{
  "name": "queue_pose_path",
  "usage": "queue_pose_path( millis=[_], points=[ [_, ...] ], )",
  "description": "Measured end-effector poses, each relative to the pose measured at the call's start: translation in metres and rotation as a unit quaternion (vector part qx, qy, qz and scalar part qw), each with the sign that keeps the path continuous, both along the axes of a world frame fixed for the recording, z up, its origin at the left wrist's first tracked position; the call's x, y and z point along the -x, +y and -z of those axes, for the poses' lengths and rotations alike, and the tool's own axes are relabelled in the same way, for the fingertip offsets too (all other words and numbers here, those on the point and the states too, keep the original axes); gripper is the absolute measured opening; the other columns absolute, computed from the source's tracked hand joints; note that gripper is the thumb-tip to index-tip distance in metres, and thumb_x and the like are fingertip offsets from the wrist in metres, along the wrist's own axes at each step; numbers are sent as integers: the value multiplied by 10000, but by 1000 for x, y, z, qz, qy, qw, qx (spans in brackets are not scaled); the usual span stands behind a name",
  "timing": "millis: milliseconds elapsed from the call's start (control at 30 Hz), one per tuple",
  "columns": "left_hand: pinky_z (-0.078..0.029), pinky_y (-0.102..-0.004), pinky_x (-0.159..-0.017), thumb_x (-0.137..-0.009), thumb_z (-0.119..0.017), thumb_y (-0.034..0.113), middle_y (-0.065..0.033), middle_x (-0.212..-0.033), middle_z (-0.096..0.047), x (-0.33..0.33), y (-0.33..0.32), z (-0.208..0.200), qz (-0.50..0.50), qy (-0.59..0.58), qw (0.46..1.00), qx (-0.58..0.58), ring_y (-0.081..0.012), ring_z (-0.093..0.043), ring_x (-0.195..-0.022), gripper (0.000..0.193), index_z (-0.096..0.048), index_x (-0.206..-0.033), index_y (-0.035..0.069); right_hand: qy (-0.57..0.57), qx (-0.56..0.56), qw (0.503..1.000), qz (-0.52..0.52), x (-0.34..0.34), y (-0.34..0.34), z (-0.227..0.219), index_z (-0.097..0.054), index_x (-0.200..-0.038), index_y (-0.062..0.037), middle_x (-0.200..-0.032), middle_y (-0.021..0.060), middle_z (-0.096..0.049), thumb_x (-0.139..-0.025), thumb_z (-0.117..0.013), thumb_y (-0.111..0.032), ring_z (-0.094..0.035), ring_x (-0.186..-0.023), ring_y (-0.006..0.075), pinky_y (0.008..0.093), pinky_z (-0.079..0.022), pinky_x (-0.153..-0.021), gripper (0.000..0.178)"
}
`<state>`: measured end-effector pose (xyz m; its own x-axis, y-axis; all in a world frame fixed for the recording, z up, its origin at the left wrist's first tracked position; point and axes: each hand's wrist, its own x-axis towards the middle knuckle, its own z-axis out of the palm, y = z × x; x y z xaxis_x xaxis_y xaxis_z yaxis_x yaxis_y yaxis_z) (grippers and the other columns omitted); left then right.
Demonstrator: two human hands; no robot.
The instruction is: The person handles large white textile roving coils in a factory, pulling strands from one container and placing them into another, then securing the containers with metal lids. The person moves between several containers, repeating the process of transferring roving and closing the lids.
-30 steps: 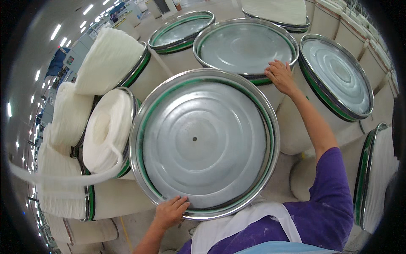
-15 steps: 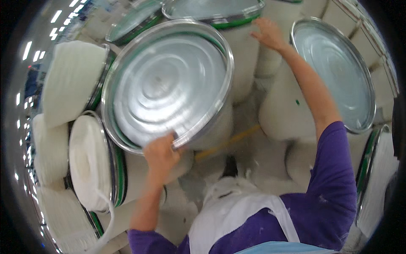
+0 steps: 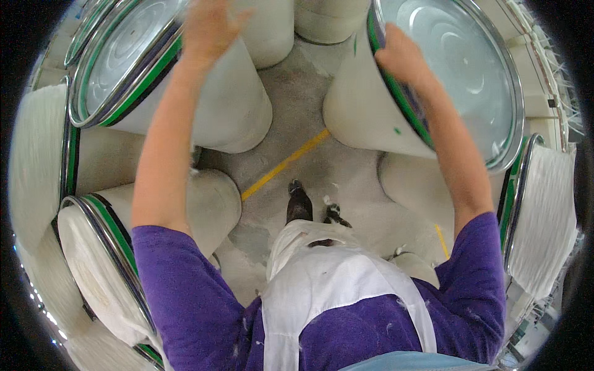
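Note:
At the upper left, my left hand (image 3: pixel 210 34) is raised by the rim of a tall white can (image 3: pixel 229 105). Its thumb stands apart from the fingers, and motion blurs it; contact with the rim cannot be made out. My right hand (image 3: pixel 405 57), fingers loosely bent and the thumb apart, lies over the green-and-dark band of another white can (image 3: pixel 359 105) at the upper right. Whether it touches the band is unclear. Both cans have metal rims and pale, ringed round tops. No object shows in either hand.
Cans with white fibre sliver stand on the left (image 3: pixel 93 266) and right (image 3: pixel 544 216). More white cans (image 3: pixel 325 21) stand at the far side. A yellow line (image 3: pixel 284 164) crosses the grey floor (image 3: pixel 291 93) between the cans, ahead of my feet.
My left hand has come off the near edge of the large can's rim and moved farther up. My right hand has left the far can for the right can. The view has shifted.

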<state>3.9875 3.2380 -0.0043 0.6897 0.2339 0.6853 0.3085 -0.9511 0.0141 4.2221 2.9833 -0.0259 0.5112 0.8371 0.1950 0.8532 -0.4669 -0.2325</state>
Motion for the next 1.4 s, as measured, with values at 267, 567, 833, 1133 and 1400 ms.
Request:
queue_pose_path(
  millis=[267,567,833,1133,1400],
  points=[
    [-344,-529,-1121,-785,-664,157,-51,-1217,-609,-30,-177,7,303,69,950,-3,-291,-424,-1361,274,-610,-1050,116,63,-16,974,-218,139,-164,-24,-407,-1283,152,-1351,306,-429,-687,-556,42,-388,-1315,446,469,-323,-1122,624],
    [-411,-522,-1002,-722,-698,220,11,-936,-623,87,-383,15,23,42,997,68,-205,-579,-1056,155,-644,-853,159,118,126,834,-524,104,-265,-44,-543,-1236,86,-1379,212,-487,-776,-553,-32,-401,-1350,344,416,-320,-1141,475],
    [-367,-489,-927,-869,-565,184,-76,-941,-523,-7,-355,29,29,-134,990,43,-262,-533,-940,115,-508,-943,116,-89,92,872,-473,-57,-178,-70,-582,-1213,-83,-1302,129,-578,-641,-789,-63,-547,-1204,329,425,-458,-1000,608],
    [-441,-453,-963,-756,-684,239,-72,-1069,-590,37,-277,-19,75,81,993,-33,-227,-589,-1061,257,-630,-970,107,-72,260,929,-254,-118,-152,-55,-440,-1373,28,-1354,235,-514,-741,-736,-73,-466,-1271,393,445,-362,-1078,706],
    [-441,-417,-910,-703,-663,141,-143,-1009,-556,143,-127,-37,-220,143,964,-51,-279,-562,-1038,389,-547,-1048,4,-14,2,946,-324,25,-72,-38,-584,-1210,-20,-1240,185,-618,-710,-756,-31,-598,-1112,363,427,-472,-945,529]
  ],
)
